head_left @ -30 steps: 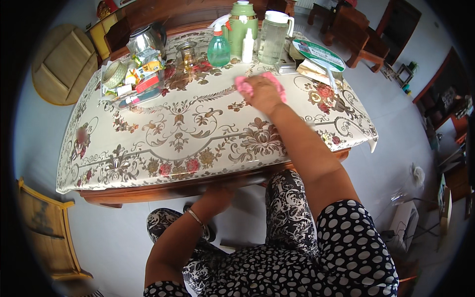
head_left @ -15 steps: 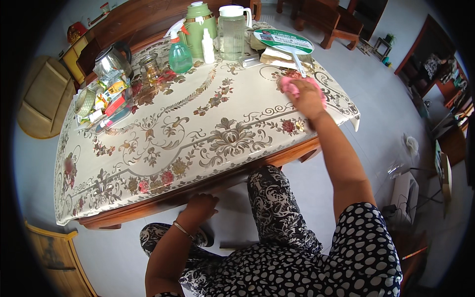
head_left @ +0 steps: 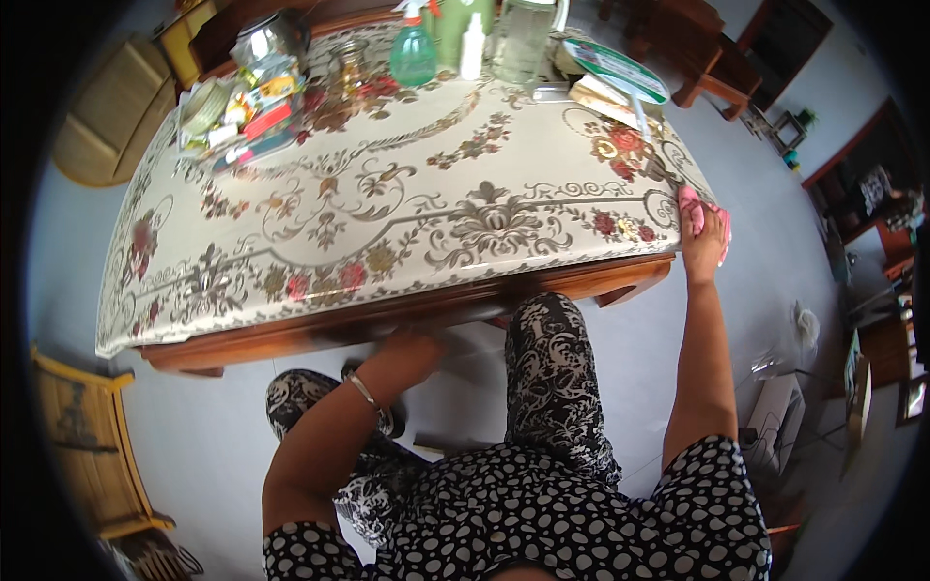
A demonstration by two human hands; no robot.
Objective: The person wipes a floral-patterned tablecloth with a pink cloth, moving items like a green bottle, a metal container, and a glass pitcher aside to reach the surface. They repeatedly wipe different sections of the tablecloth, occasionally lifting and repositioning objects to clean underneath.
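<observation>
At the right front corner of the table, my right hand (head_left: 704, 244) is closed on a pink cloth (head_left: 691, 205) and presses it at the edge of the flowered tablecloth (head_left: 407, 184). Part of the cloth sticks out past the corner, beyond my fingers. My left hand (head_left: 412, 356), a bangle on its wrist, hangs low in front of the table's wooden edge, above my knees. Motion smears its fingers, so their pose does not show.
Along the back stand a kettle (head_left: 269, 48), a glass jar (head_left: 351, 68), a green spray bottle (head_left: 414, 60), a white bottle (head_left: 473, 50) and a ribbed pitcher (head_left: 523, 44). A hand fan (head_left: 618, 70) lies back right; a clear tray (head_left: 225, 155) of small items sits left. Wooden chair (head_left: 87, 436) at left.
My right hand has slid the pink cloth from beside the fan toward me and rightward, to the table's corner. My left hand has shifted slightly right. The whole view has tilted downward.
</observation>
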